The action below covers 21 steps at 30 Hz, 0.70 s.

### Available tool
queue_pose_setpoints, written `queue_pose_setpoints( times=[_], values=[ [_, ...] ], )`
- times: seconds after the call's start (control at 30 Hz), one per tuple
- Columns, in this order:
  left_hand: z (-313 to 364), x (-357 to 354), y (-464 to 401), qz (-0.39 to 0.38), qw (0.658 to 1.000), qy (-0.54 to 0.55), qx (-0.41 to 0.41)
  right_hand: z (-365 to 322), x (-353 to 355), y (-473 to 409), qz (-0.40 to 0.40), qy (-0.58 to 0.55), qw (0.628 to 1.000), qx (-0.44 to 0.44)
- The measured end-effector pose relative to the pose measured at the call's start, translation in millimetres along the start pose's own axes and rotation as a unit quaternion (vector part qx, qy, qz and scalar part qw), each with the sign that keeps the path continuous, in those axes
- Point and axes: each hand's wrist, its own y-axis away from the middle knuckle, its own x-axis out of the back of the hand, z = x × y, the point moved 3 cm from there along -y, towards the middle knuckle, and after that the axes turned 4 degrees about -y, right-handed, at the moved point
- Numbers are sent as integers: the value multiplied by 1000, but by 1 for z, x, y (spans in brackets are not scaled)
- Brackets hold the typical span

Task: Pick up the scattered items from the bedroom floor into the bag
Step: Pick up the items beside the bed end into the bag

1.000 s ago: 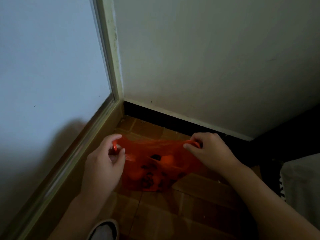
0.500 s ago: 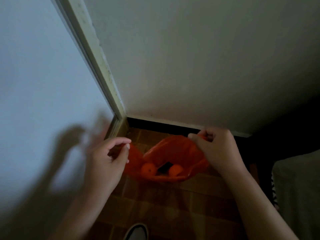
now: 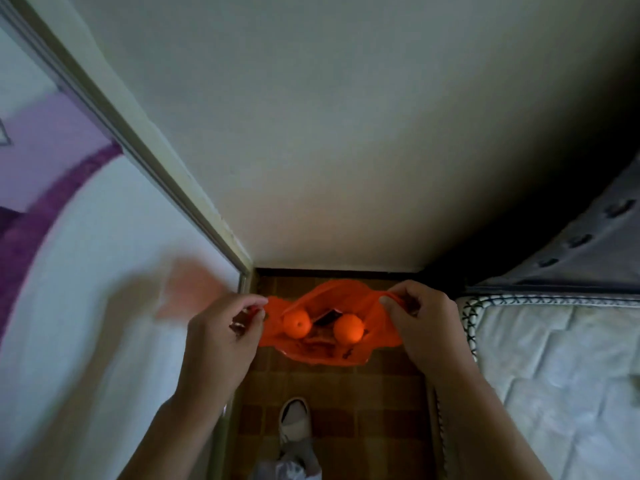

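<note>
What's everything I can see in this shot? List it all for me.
bag: one, orange plastic, held open above the floor
oranges: two, orange, inside the bag
dark flat item: one, black, in the bag between the oranges
floor: brown tiles, below the bag
mattress: one, white quilted, right
shoe: one, white, bottom centre
left hand: pinches the bag's left handle
right hand: pinches the bag's right handle

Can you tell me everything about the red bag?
The red bag looks like thin, crinkly plastic, orange-red and a bit see-through. The left hand and right hand each pinch a handle, holding its mouth wide open above the brown tiled floor. Inside sit two round orange fruits, a dark flat thing and some wrappers I can't identify.
</note>
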Motion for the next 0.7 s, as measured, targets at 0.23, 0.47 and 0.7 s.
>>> queue_pose_setpoints(
  times=[0.23, 0.47, 0.7],
  values=[
    [137, 97, 11, 4, 995, -26, -99, -90, 109, 82, 78, 17, 997, 4],
    [254, 145, 62, 16, 985, -12, -169, -131, 205, 181, 158, -19, 987, 0],
    [357, 155, 112, 16, 969, 9, -247, -138, 298, 275, 263, -13, 965, 12]
  ],
)
